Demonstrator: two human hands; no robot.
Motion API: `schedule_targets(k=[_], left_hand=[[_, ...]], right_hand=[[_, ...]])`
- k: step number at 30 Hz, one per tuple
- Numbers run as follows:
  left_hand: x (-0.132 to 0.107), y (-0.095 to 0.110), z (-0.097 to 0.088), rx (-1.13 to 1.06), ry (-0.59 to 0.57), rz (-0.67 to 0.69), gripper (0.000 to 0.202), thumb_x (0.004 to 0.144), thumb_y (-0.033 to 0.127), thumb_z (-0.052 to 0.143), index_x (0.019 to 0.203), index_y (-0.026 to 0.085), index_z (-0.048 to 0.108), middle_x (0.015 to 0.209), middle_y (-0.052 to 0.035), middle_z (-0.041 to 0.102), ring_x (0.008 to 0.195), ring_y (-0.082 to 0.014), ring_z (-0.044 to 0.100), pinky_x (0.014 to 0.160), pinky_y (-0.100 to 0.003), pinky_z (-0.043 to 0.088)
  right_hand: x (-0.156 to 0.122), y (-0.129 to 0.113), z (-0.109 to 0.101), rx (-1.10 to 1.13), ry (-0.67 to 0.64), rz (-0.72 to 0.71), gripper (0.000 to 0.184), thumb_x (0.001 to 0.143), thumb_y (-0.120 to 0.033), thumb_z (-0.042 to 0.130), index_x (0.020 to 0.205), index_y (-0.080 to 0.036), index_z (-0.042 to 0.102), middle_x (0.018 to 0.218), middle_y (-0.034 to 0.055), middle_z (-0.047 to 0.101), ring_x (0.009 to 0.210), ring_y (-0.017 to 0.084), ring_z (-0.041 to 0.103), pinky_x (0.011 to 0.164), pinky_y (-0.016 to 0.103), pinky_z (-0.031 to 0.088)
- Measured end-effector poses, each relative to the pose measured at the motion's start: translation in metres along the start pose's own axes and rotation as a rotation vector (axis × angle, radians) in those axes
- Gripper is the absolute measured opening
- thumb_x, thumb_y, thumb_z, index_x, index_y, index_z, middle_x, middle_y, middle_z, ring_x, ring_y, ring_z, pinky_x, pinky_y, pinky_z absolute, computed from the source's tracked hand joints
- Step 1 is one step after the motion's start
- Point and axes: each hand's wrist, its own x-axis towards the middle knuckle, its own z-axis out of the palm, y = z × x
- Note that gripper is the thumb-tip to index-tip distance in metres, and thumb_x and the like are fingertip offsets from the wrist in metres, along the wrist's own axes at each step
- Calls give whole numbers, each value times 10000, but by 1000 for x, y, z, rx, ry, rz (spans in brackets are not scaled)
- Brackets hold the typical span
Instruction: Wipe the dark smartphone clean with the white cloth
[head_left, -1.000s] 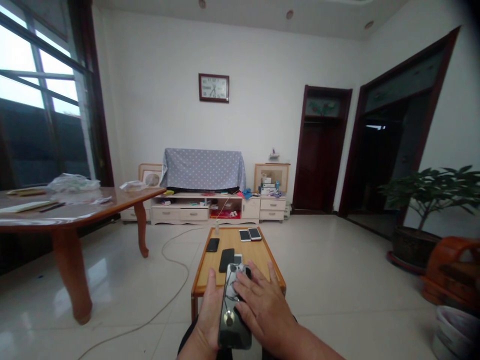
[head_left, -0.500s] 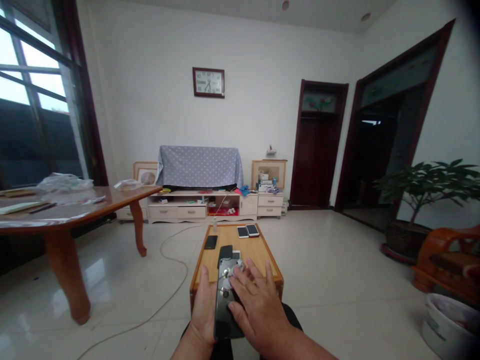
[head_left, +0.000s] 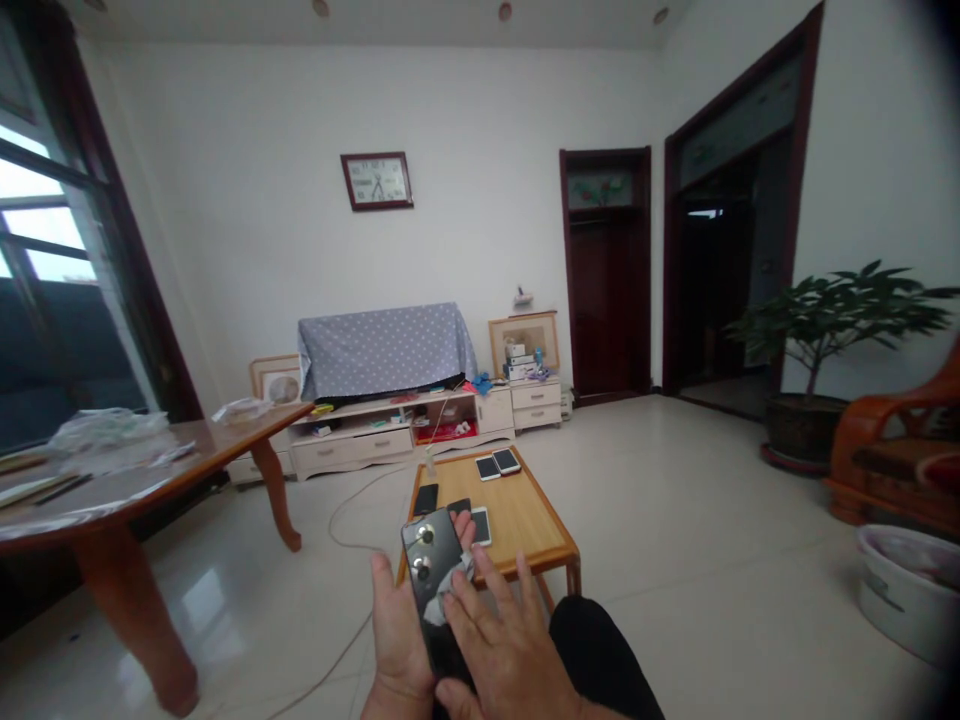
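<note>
Clasped in the left hand [head_left: 397, 635] near a low table [head_left: 517, 510], a dark phone [head_left: 444, 560] lies under the right hand [head_left: 502, 640], whose outstretched fingers press what appears to be tissue [head_left: 436, 608] against it.

Low white cabinet [head_left: 345, 454] with drawers, grey-blue dotted cloth [head_left: 386, 350] draped just above this cabinet, framed clock [head_left: 377, 182] high over it, brown table [head_left: 255, 428] to its left, dark red door [head_left: 611, 310] to its right, potted plant [head_left: 806, 425] further right.
</note>
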Motion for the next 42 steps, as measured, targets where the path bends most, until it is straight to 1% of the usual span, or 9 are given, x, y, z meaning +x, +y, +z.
schedule_targets(k=[4, 10, 13, 18, 26, 30, 34, 38, 42], left_hand=[[2, 4, 6, 11, 66, 95, 886, 875, 789, 305, 1510, 181, 419, 1596, -146, 355, 1515, -310, 219, 1244, -520, 151], [8, -5, 4, 73, 115, 59, 588, 1002, 573, 239, 1497, 321, 435, 1618, -28, 338, 1525, -217, 188, 1253, -426, 166], [8, -1, 1, 70, 89, 49, 571, 1028, 494, 171, 1505, 306, 422, 1610, -22, 351, 1523, -189, 190, 1260, -414, 137], [7, 1, -3, 55, 90, -11, 880, 902, 759, 278, 1480, 121, 461, 1572, -195, 376, 1510, -310, 225, 1250, -492, 143], [10, -20, 9, 10, -7, -63, 825, 868, 811, 238, 1522, 329, 379, 1599, -87, 363, 1509, -332, 235, 1225, -611, 56], [8, -5, 9, 43, 37, 25, 790, 877, 792, 273, 1536, 361, 331, 1621, -94, 319, 1518, -328, 201, 1215, -629, 69], [8, 7, 10, 71, 85, 68, 906, 872, 791, 288, 1577, 224, 236, 1639, -141, 247, 1536, -303, 135, 1231, -584, 63], [16, -8, 20, 93, 63, 14, 945, 869, 803, 247, 1553, 154, 313, 1636, -144, 256, 1541, -280, 113, 1252, -507, 52], [21, -23, 30, 116, 26, -60, 898, 872, 806, 213, 1518, 212, 406, 1637, -100, 284, 1543, -263, 85, 1256, -477, 28]], right_hand=[[-15, -9, 13, -125, 129, -100, 289, 949, -271, 611, 1228, -225, 673, 1384, 13, 637, 1461, 335, 343, 1214, 658, -27], [5, -3, 16, -44, 126, -61, 603, 941, -631, 491, 1242, -137, 661, 1398, 129, 615, 1484, 408, 250, 1179, 707, -19], [6, -5, 15, -76, 159, -57, 360, 962, -423, 567, 1193, -175, 689, 1376, 73, 640, 1487, 386, 256, 1190, 677, -76], [-14, -13, 16, -116, 176, -114, 274, 922, -146, 603, 1160, -236, 706, 1332, -5, 673, 1468, 354, 319, 1205, 677, -35], [13, 7, 11, 15, -76, 59, 591, 938, -451, 566, 1447, -156, 508, 1522, 121, 486, 1496, 394, 225, 1186, 699, 60], [-5, -1, 18, -64, 89, -24, 356, 950, -307, 592, 1280, -181, 639, 1436, 85, 588, 1489, 387, 250, 1186, 692, -15], [-27, -10, 22, -105, 158, -71, 239, 940, -157, 612, 1158, -227, 679, 1364, 49, 648, 1469, 351, 324, 1190, 695, 67], [-7, -3, 15, -48, 75, -34, 312, 969, -289, 581, 1262, -201, 643, 1428, 75, 597, 1485, 371, 274, 1185, 705, 80], [23, 8, 5, 16, -27, 28, 637, 941, -559, 543, 1423, -143, 534, 1527, 124, 478, 1482, 440, 225, 1164, 729, 147]])
